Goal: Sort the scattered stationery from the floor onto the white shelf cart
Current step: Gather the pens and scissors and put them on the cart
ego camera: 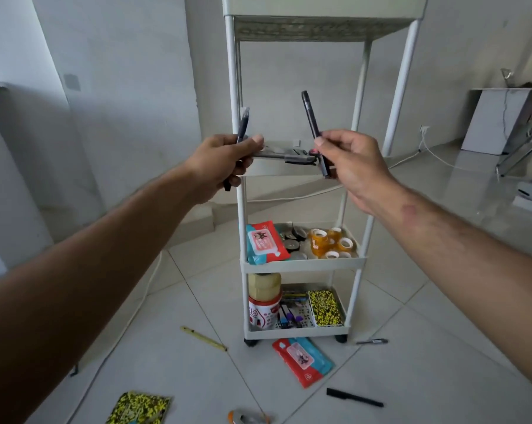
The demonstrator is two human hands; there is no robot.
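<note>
- Yellow-and-black speckled notebook (139, 407) lies nearest on the floor tiles, lower left; a black marker (354, 397) lies lower right, long axis roughly left-right.
- Red-and-blue wipes packet (303, 361) on the floor just before the white shelf cart (304, 266); print on it too small to read. Yellow ruler (204, 338) to its left, a dark pen (372, 341) to its right.
- Bottom tier: big tape roll, red-and-white cup with unreadable print, second speckled notebook. Next tier up: wipes packet, small tape rolls.
- Left hand (225, 159) curled round a dark pen (243, 125), tip upward.
- Right hand (347, 157) pinches a black marker (312, 120) between thumb and fingers, axis near upright, leaning left.
- Both hands hover level with the pen tier (289, 168), just over its front rim; pens already there lie left-right. Judgement: each held pen needs turning flat before release.
</note>
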